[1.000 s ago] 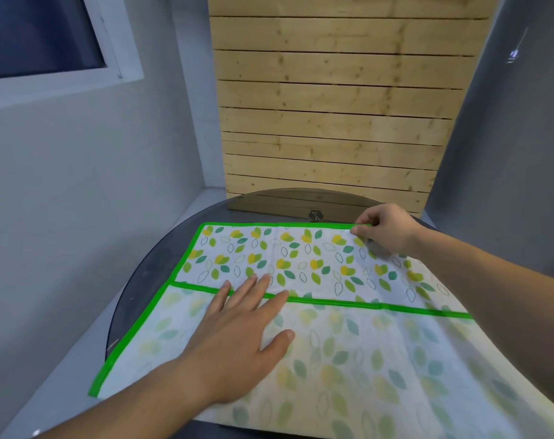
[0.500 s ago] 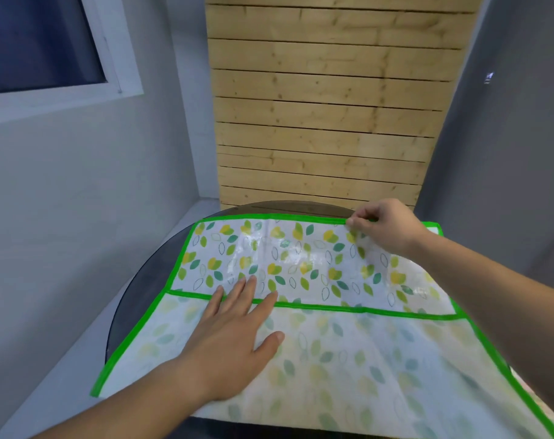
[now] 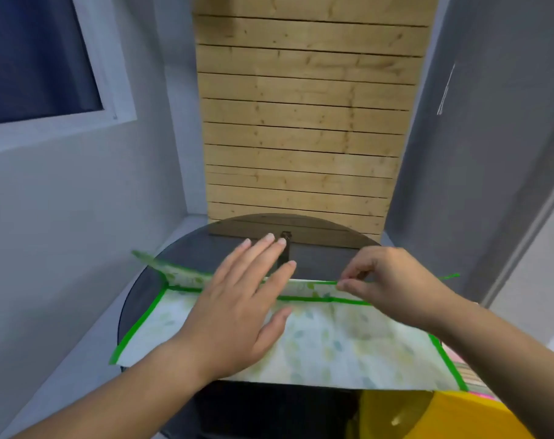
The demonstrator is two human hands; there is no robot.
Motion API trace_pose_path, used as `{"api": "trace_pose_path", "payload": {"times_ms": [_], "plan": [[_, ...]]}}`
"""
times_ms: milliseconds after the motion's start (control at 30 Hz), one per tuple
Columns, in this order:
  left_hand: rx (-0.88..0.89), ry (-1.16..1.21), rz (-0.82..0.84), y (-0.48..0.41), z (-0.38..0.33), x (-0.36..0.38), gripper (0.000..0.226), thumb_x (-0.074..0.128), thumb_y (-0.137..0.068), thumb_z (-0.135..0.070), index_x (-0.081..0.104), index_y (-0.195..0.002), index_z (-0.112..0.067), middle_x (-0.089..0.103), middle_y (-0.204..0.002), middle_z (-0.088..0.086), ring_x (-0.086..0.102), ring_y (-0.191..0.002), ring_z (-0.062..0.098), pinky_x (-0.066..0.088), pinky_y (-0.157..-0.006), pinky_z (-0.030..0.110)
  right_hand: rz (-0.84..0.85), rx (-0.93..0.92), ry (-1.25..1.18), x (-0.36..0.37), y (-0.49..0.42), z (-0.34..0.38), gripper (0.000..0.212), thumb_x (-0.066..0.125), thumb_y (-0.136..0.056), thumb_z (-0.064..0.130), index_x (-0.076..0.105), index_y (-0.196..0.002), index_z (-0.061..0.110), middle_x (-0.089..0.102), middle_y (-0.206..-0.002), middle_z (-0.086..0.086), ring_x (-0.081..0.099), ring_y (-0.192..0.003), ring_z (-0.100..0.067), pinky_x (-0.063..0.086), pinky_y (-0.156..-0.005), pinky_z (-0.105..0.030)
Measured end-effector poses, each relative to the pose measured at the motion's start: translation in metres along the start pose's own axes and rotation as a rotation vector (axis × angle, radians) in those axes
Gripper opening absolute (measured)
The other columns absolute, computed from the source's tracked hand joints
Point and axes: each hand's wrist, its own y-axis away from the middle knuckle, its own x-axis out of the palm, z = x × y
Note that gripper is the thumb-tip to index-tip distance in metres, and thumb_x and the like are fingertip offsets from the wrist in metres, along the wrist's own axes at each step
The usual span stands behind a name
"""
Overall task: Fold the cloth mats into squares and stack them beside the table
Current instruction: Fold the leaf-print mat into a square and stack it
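A white cloth mat (image 3: pixel 332 346) with a green border and a leaf print lies across the near half of the round dark glass table (image 3: pixel 320 258). Its far part stands up as a narrow raised flap along a green fold line. My right hand (image 3: pixel 393 283) pinches the flap's top edge between thumb and fingers. My left hand (image 3: pixel 241 308) hovers flat over the mat's left middle, fingers spread and holding nothing. The flap's left end flares out past the table's left rim.
A wooden plank panel (image 3: pixel 304 122) stands behind the table, with grey walls on both sides and a window (image 3: pixel 38 58) at upper left. A yellow object (image 3: pixel 427 416) sits below the table's near right edge, with a pink and striped thing (image 3: pixel 469 375) beside it.
My right hand has pulled the mat's far edge toward me, so the printed far half now stands up as a narrow flap. My left hand has lifted off the mat and moved forward.
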Motion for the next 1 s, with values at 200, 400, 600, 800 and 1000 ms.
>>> {"api": "trace_pose_path", "payload": {"times_ms": [200,400,600,800,1000], "plan": [[-0.048,0.04,0.52,0.021,-0.02,0.014,0.071,0.027,-0.097,-0.071,0.023,-0.158,-0.036,0.013,-0.169,0.001,0.002,-0.156,0.019,-0.008,-0.125,0.038,0.109,0.04,-0.086,0.045,0.055,-0.007,0.009,0.076,-0.08,0.041,0.075,-0.076,0.033,0.063,-0.087,0.016,0.058,-0.085,-0.001,0.052,-0.08,-0.029],[-0.06,0.113,0.806,0.041,-0.013,0.036,0.072,0.018,-0.095,-0.078,-0.009,-0.155,-0.051,-0.023,-0.166,-0.009,-0.034,-0.148,0.015,-0.019,-0.121,0.051,0.147,0.024,-0.166,0.078,0.08,-0.022,0.009,0.075,-0.081,0.044,0.071,-0.074,0.04,0.055,-0.106,0.027,0.044,-0.11,0.008,0.039,-0.096,-0.016],[-0.05,0.125,0.829,0.044,-0.016,0.043,0.067,0.015,-0.097,-0.075,-0.012,-0.154,-0.053,-0.026,-0.164,-0.01,-0.037,-0.146,0.015,-0.02,-0.12,0.051,0.132,0.001,-0.16,0.09,0.089,-0.029,0.01,0.072,-0.083,0.044,0.067,-0.079,0.036,0.049,-0.119,0.033,0.038,-0.119,0.009,0.036,-0.102,-0.021],[-0.086,0.165,0.836,0.047,-0.017,0.044,0.065,0.014,-0.098,-0.074,-0.015,-0.152,-0.055,-0.03,-0.163,-0.009,-0.039,-0.145,0.015,-0.021,-0.121,0.048,0.133,-0.038,-0.132,0.094,0.093,-0.031,0.011,0.067,-0.086,0.045,0.06,-0.083,0.038,0.037,-0.136,0.034,0.025,-0.131,0.01,0.026,-0.11,-0.025],[-0.093,0.18,0.84,0.046,-0.016,0.042,0.066,0.017,-0.098,-0.074,-0.009,-0.155,-0.053,-0.023,-0.166,-0.009,-0.033,-0.149,0.015,-0.017,-0.122,0.046,0.165,-0.091,-0.048,0.087,0.087,-0.025,0.026,0.054,-0.084,0.063,0.065,-0.097,0.044,0.042,-0.136,0.031,0.026,-0.131,0.011,0.023,-0.111,-0.026]]}}
